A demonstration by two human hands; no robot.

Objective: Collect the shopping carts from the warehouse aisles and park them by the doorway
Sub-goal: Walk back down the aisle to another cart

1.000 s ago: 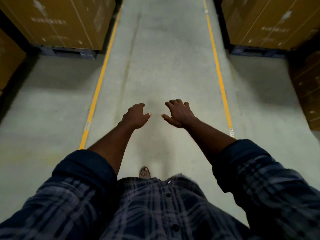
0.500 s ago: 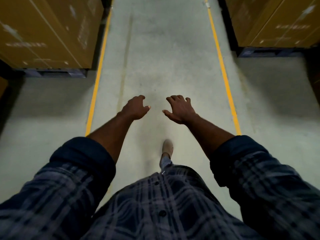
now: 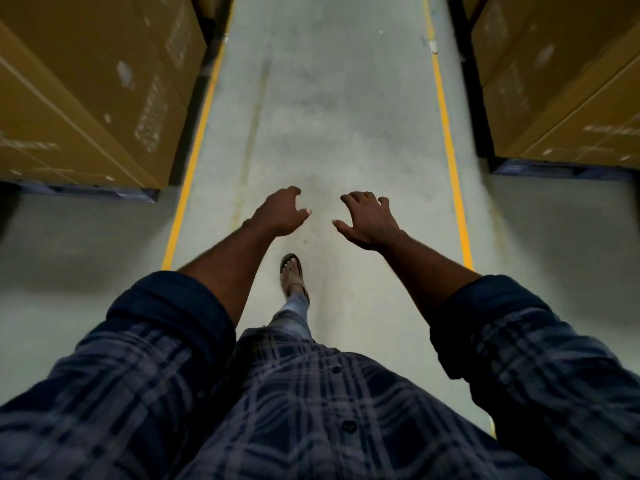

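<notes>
A: Just beyond the sandalled foot (image 3: 292,275), the left hand (image 3: 277,213) and right hand (image 3: 372,221) are held out, fingers loosely curled, nothing gripped.

B: Readied for a cart handle, it is judged. No shopping cart is seen ahead of the foot, only cardboard cartons (image 3: 86,91) farther on, to either side.

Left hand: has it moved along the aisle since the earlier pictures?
Yes, forward. The near end of the cardboard boxes on the left, earlier well ahead of the left hand, is now almost level with it.
</notes>
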